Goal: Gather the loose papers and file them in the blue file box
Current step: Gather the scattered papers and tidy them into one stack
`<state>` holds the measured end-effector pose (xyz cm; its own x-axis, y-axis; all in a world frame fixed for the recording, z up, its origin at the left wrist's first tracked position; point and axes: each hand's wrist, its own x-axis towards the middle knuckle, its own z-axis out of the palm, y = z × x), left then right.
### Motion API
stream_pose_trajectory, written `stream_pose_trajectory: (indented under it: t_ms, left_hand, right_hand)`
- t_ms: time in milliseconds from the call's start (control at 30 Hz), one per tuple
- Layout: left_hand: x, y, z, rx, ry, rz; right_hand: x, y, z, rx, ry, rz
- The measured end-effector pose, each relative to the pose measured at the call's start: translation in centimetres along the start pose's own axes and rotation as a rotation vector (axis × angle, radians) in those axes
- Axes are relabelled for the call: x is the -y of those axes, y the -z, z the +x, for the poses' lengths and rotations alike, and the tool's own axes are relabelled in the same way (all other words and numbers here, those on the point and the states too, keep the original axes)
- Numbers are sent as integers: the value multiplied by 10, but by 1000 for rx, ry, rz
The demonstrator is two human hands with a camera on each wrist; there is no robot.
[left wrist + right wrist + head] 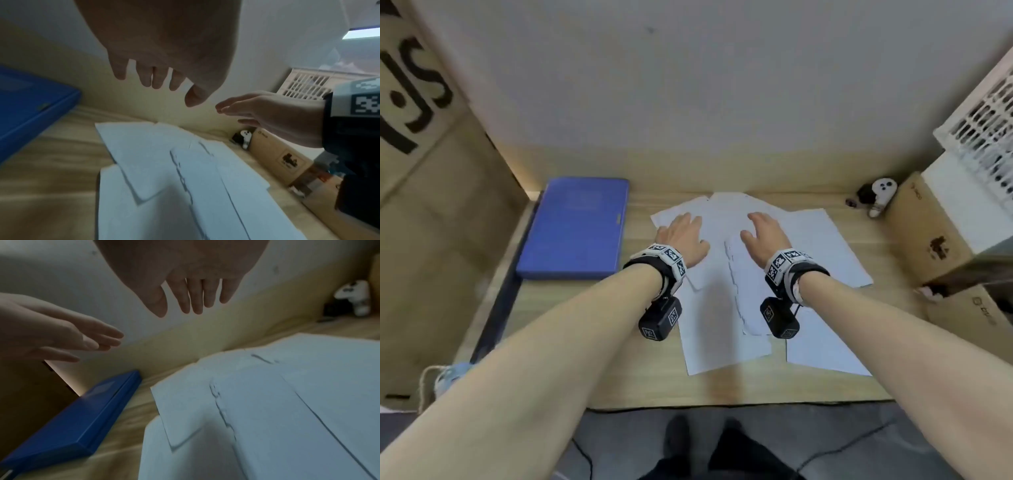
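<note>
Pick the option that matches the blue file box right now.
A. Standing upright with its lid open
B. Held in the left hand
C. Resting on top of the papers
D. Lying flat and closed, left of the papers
D: the blue file box lies flat and closed on the desk, left of the loose papers; both the left hand and right hand hover open above the sheets.

Head view looks down from above both hands; wrist views sit close beneath each palm, sharing the papers.
</note>
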<state>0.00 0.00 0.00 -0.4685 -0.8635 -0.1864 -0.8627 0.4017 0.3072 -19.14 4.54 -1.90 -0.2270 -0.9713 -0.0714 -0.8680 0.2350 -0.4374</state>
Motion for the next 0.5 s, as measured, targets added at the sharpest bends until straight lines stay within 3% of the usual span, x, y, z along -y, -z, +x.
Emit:
stream_pose_trajectory:
  t_ms: [200, 500]
  left_hand:
    - [4, -68, -10, 193, -8, 51]
    - [-7, -137, 15, 315, 15, 35]
  right_hand:
    - [-45, -55, -37, 126, -169, 48]
    - [-128, -93, -44, 186, -341, 55]
